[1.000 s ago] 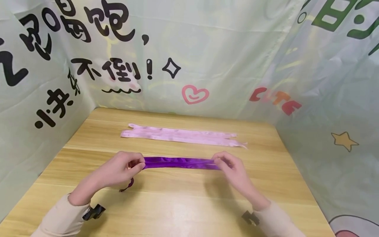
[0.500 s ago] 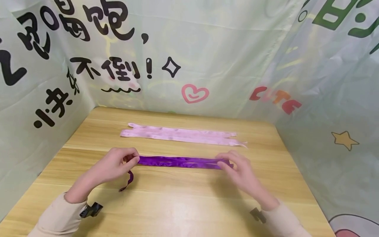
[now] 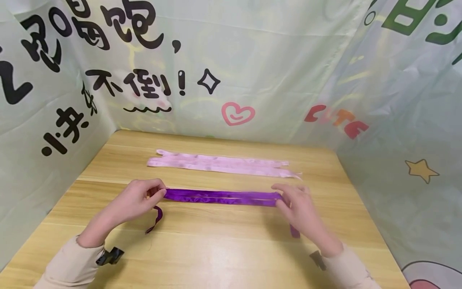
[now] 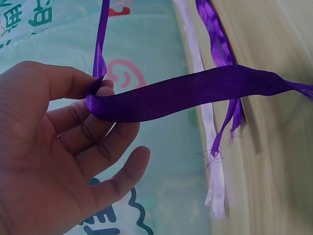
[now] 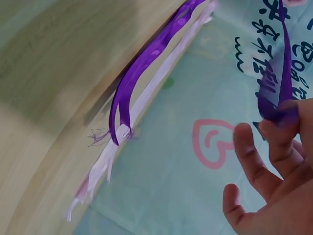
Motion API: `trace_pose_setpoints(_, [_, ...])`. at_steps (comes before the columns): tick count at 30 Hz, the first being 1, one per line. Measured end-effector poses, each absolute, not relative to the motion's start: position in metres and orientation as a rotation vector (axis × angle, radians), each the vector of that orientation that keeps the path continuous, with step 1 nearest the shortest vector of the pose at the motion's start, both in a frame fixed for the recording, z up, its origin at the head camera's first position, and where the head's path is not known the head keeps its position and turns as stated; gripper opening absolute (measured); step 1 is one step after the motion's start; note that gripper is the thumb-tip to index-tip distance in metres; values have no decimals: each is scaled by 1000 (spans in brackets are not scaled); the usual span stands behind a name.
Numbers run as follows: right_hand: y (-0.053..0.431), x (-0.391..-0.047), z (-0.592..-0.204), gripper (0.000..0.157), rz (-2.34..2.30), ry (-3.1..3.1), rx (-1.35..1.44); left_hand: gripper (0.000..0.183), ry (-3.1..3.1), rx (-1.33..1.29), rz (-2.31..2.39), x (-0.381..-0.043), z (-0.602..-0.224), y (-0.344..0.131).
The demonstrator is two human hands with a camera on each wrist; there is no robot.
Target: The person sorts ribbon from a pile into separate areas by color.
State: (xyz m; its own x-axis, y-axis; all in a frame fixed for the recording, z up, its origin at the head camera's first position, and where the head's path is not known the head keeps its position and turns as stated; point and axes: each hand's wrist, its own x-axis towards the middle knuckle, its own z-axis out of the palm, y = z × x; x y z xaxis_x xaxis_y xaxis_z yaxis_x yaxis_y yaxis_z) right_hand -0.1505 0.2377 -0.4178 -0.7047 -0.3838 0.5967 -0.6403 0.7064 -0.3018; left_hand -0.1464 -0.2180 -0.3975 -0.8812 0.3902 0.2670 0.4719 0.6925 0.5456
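A purple satin ribbon (image 3: 220,193) is stretched between my two hands in the head view. My left hand (image 3: 135,202) pinches it near one end, and a frayed tail (image 4: 186,93) dangles past the fingers. At the other side my right hand (image 3: 303,210) pinches the ribbon between thumb and fingertip, with a short tail (image 3: 294,231) hanging below. Both wrist views show another purple ribbon strand (image 5: 139,76) with frayed ends lying on the table, beneath the held one. Behind it lie pale pink ribbons (image 3: 216,163), side by side.
The wooden table (image 3: 216,249) carries the ribbons. Printed fabric (image 3: 274,72) with lettering, a heart and a star encloses its back and sides. Black wrist mounts (image 3: 110,256) sit at both cuffs.
My hands have drawn apart, the left going left and the right going right along the purple ribbon, so more of it shows between them. A tail now hangs below the right hand.
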Motion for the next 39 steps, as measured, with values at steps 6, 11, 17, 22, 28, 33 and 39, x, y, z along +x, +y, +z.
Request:
trace_pose_setpoints(6, [241, -150, -414, 27, 793, -2579, 755, 11, -2788, -682, -950, -146, -398, -222])
trace_pose_setpoints(11, [244, -146, -407, 10, 1141, -2783, 672, 12, -2806, -663, -946, -146, -399, -223])
trace_pose_setpoints(17, [245, -144, -404, 19, 1293, -2842, 580, 14, -2812, -658, -968, -147, -402, -224])
trace_pose_setpoints(22, [249, -146, -405, 18, 1329, -2778, 616, 12, -2813, -650, -969, -146, -401, -225])
trace_pose_setpoints(28, [251, -151, -410, 20, 1115, -2568, 701, 11, -2831, -620, -954, -147, -400, -227])
trace_pose_setpoints(33, [253, -158, -416, 37, 931, -2335, 836, 11, -2831, -611, -952, -148, -400, -227])
trace_pose_setpoints(39, [258, -162, -423, 28, 678, -2272, 908, 11, -2831, -612, -955, -150, -401, -226])
